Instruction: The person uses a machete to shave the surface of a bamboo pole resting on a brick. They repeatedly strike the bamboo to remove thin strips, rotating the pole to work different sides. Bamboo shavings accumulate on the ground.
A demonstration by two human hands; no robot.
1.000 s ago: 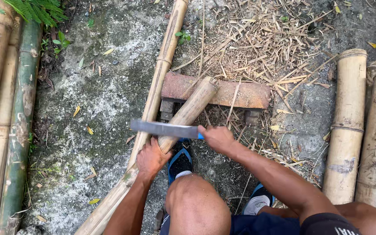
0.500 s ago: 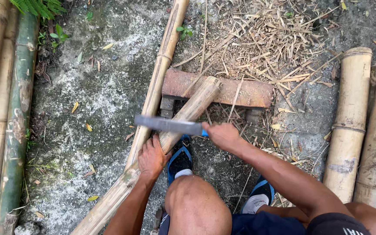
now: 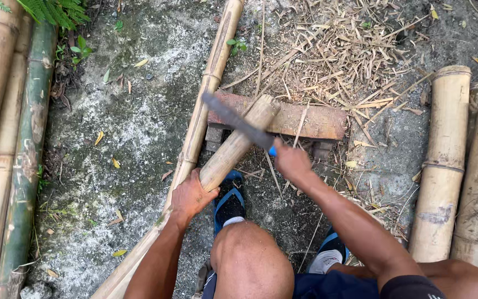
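Note:
My left hand (image 3: 190,195) grips a thick bamboo pole (image 3: 233,148) whose cut end rests on a reddish wooden block (image 3: 305,119). My right hand (image 3: 290,161) is closed on the blue handle of a machete (image 3: 238,123). Its grey blade lies slanted across the pole just behind the cut end. My knee (image 3: 250,260) and two blue sandals are below the hands.
A thinner bamboo pole (image 3: 208,88) runs from top centre down to the lower left. Several bamboo poles (image 3: 6,138) lie along the left edge, and thick bamboo sections (image 3: 443,160) stand at the right. Dry bamboo shavings (image 3: 349,50) cover the ground beyond the block.
The machete has moved forward along the pole, from near my left hand up to the cut end, and its blade has turned from level to slanted. My left hand keeps its grip.

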